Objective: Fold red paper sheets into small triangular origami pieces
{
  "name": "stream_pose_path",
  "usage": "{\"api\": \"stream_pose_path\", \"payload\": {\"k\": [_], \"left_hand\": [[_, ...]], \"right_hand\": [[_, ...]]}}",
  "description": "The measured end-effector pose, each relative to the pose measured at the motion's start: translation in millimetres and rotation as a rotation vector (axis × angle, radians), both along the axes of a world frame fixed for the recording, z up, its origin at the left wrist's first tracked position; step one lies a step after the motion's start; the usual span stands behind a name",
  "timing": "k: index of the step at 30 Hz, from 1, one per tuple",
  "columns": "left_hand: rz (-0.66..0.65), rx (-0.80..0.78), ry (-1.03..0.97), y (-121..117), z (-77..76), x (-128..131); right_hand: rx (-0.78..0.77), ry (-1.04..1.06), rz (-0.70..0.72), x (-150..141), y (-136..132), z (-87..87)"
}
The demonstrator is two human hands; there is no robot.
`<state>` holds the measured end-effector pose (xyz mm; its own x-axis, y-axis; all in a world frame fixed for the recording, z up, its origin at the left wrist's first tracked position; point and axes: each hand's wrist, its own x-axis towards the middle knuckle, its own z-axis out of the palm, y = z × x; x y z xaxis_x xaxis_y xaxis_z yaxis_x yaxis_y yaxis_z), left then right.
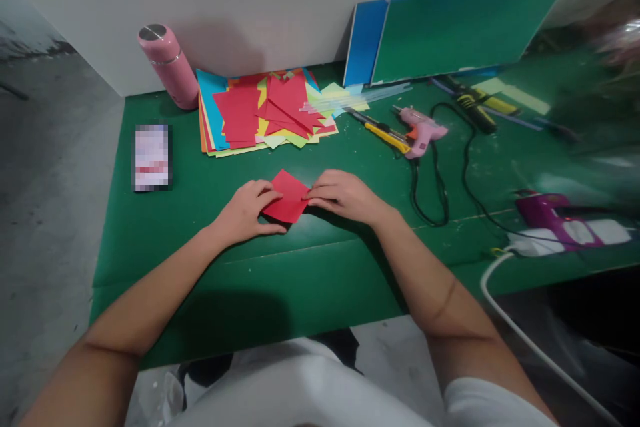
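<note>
Adjusting or creasing, apparently, a small red paper square (pixel 287 198), set cornerwise on the green tabletop (pixel 320 280). Covering its left side with spread fingers of the left hand (pixel 244 211); pinching its right corner with the right hand (pixel 346 196). Likely calling next for steady fingertip pressure.
</note>
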<state>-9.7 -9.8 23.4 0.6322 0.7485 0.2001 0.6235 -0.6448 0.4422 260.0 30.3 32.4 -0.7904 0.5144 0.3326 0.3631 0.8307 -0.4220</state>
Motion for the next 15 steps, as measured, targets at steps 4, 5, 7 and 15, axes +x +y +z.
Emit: {"api": "stream_pose_path", "payload": {"k": [4, 5, 7, 15], "left_hand": [[0.086, 0.032, -0.087, 0.9, -1.2, 1.0], [0.144, 0.033, -0.097, 0.5, -1.3, 1.5], [0.255, 0.023, -0.101, -0.8, -1.3, 2.5], [0.335, 0.015, -0.025, -1.0, 3.1, 2.5]], "right_hand": [[-0.061, -0.033, -0.061, 0.7, -0.4, 0.7], [-0.082, -0.04, -0.081, 0.6, -0.3, 0.2], [-0.117, -0.046, -0.13, -0.1, -0.4, -0.9], [-0.291, -0.042, -0.308, -7.2, -4.0, 1.2]]}}
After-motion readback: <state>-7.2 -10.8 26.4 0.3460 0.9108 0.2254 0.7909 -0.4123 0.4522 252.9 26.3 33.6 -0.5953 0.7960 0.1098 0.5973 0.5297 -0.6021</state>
